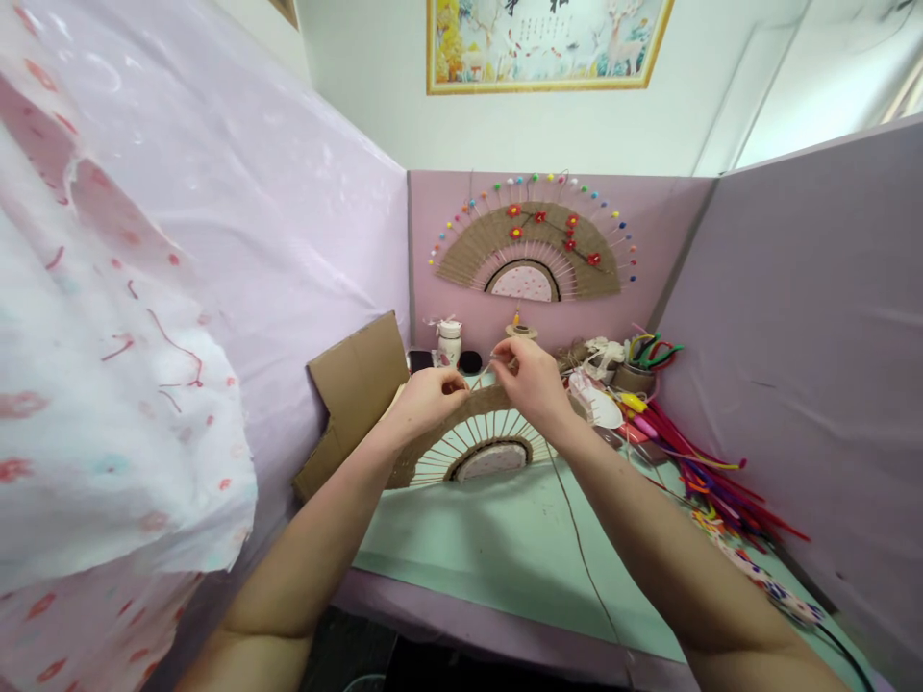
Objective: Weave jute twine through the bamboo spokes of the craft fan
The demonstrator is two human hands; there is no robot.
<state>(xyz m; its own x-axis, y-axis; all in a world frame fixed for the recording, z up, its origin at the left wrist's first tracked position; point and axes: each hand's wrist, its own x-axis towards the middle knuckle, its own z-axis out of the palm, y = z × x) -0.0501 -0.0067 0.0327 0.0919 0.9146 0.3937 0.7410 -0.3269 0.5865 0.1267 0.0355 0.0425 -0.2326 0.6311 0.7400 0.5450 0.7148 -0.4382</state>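
Note:
A half-round fan (497,415) of thin sticks woven with brown twine stands tilted over the table, with a pale half-disc (494,462) at its base. At the fan's upper edge, my left hand (427,402) is closed, its thumb and fingers pinched on the rim; the exact grip is partly hidden. My right hand (532,380) is raised just right of it, thumb and fingertips pinching a thin strand of twine. A long length of twine (577,533) hangs below the right forearm, across the table and over its front edge.
A finished fan (598,264) with red flowers hangs on the back panel. Folded cardboard (361,370) leans at left. A white bottle (448,343) stands behind my hands. Scissors (655,354), colourful pipe cleaners (710,471) and a power cord (843,649) line the right side.

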